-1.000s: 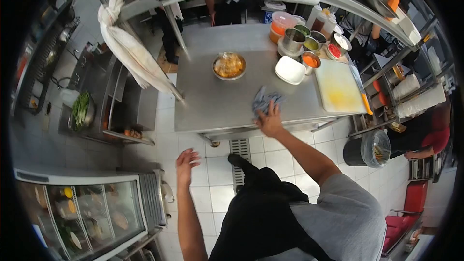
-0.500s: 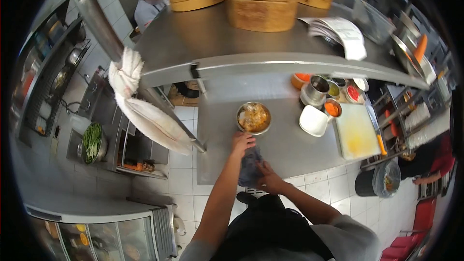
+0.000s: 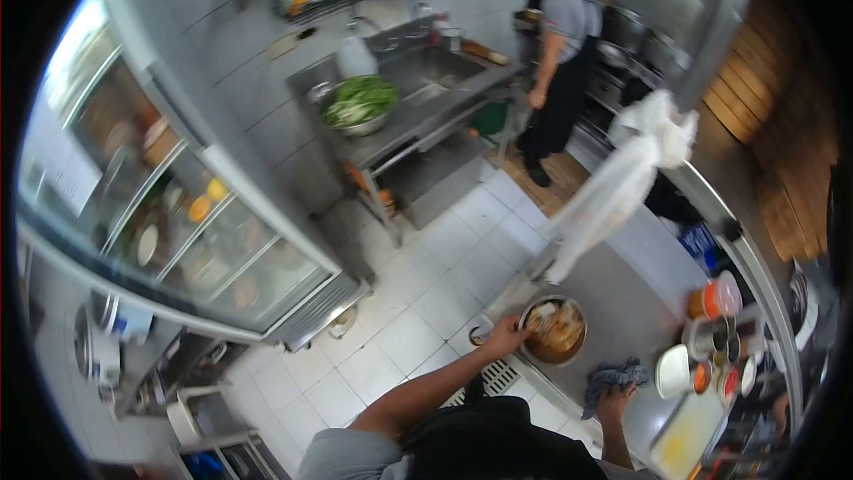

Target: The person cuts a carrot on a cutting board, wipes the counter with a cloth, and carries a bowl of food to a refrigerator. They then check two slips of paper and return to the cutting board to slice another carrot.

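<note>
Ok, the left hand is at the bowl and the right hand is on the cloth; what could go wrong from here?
The bowl sits close to the edge of the steel table; if the left hand at its rim pulls or slips, the food might spill onto the floor.

The right hand and the cloth are near the white dish, so a wide wipe could bump it.
</note>
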`<state>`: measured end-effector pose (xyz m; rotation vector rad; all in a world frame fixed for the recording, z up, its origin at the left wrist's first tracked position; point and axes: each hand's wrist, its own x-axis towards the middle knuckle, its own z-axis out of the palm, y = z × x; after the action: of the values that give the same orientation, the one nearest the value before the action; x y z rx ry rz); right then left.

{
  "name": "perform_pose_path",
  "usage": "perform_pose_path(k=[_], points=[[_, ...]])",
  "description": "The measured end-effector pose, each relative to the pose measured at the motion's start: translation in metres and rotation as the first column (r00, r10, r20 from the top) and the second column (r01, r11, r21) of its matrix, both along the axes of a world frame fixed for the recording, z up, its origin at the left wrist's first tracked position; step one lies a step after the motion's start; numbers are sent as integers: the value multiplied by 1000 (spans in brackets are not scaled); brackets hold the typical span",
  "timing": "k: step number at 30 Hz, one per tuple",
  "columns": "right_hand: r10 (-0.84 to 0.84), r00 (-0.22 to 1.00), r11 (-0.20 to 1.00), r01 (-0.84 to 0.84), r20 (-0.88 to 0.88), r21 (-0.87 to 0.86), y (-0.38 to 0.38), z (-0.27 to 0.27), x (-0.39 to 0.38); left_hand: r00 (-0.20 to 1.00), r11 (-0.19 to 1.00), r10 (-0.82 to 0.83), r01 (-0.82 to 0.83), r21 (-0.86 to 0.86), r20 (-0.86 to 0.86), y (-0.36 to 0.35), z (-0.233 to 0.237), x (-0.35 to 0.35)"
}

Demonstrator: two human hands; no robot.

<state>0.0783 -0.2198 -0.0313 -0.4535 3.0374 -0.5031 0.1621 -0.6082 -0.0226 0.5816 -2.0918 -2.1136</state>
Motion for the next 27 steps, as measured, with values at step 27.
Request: perform_pose_path(k=[27], points=[[485, 302, 426, -901, 821, 80, -431, -9, 127, -610, -686, 726, -675, 272, 318, -130, -140, 718]])
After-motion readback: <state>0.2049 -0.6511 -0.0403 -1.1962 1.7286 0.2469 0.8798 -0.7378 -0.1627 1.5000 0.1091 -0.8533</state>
